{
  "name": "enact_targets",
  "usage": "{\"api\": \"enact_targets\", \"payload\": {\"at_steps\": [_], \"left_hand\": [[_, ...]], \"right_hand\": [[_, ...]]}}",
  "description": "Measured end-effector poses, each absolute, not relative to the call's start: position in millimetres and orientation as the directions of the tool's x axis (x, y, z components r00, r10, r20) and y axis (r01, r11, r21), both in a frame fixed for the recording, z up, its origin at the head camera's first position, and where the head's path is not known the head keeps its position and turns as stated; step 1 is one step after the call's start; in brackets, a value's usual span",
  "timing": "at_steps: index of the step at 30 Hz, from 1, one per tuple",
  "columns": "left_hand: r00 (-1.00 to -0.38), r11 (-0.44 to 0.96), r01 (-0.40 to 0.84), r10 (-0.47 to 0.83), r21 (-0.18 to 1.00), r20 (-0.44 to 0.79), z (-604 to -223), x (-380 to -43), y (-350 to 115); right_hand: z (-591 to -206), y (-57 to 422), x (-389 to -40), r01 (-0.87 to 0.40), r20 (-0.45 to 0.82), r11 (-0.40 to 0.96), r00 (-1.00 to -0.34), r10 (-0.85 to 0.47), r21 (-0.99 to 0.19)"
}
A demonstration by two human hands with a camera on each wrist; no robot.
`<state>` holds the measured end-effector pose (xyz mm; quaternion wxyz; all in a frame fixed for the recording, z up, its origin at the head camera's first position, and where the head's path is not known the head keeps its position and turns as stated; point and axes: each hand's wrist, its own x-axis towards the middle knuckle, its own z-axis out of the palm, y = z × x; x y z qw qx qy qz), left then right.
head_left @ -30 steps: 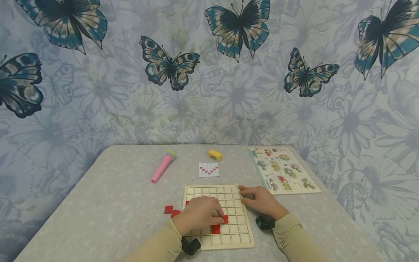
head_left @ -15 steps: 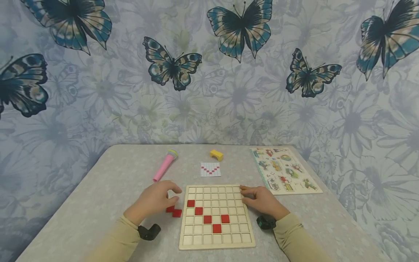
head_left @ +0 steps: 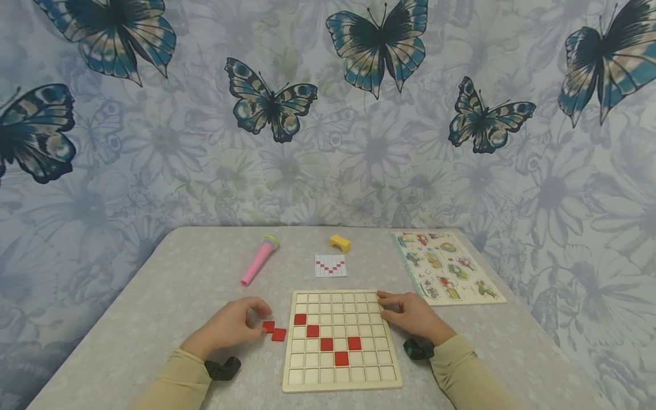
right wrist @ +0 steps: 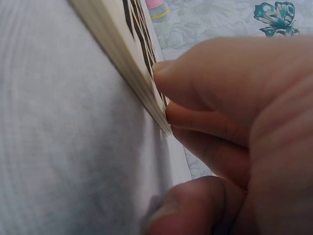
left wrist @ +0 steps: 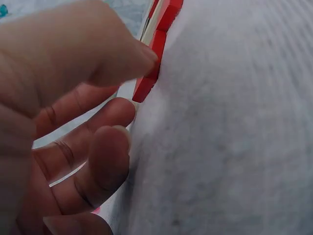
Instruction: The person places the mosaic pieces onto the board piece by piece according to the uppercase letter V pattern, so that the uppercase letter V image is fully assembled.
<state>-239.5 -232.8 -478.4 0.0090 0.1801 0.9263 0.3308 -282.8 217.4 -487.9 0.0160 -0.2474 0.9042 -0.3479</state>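
Note:
My left hand [head_left: 230,323] is at two loose red square tiles [head_left: 278,335] on the table, left of a wooden grid board [head_left: 302,376]. Its fingers are loosely bent and apart. In the left wrist view the thumb [left wrist: 122,54] overlaps the nearer red tile [left wrist: 145,88], and the other fingers stay off it. My right hand [head_left: 414,315] rests at the board's right edge near the far corner, fingertips touching it. In the right wrist view those fingers lie along the board's edge [right wrist: 127,63]. Several red tiles [head_left: 327,344] sit in board cells, in a lopsided V.
Beyond the board lies a grid card [head_left: 330,266] with a pink V pattern. A yellow arch block [head_left: 340,244] stands behind it. A pink toy microphone [head_left: 258,263] is at the back left, a picture puzzle board [head_left: 451,267] at the back right.
My left hand has left the board, exposing the red tiles in it, and moved left, then lowered to the loose tiles. The right hand stays at the board's edge.

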Motion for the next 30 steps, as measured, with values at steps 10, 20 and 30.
{"api": "enact_targets", "payload": {"at_steps": [10,20,30], "left_hand": [[-0.931,0.698,0.330,0.351,0.635,0.097,-481.4,-238.4,-234.9],[-0.932,0.705,0.333,0.345,0.626,0.107,-480.2,-238.6,-235.8],[-0.945,0.705,0.283,0.320,0.651,0.064,-480.5,-236.6,-234.6]], "right_hand": [[-491.6,217.9,-283.8,-0.435,0.144,0.642,-0.879,-0.454,-0.631],[-487.7,217.0,-281.3,-0.426,0.140,0.636,-0.882,-0.449,-0.643],[-486.7,217.6,-281.3,-0.418,0.126,0.629,-0.882,-0.454,-0.656]]}}
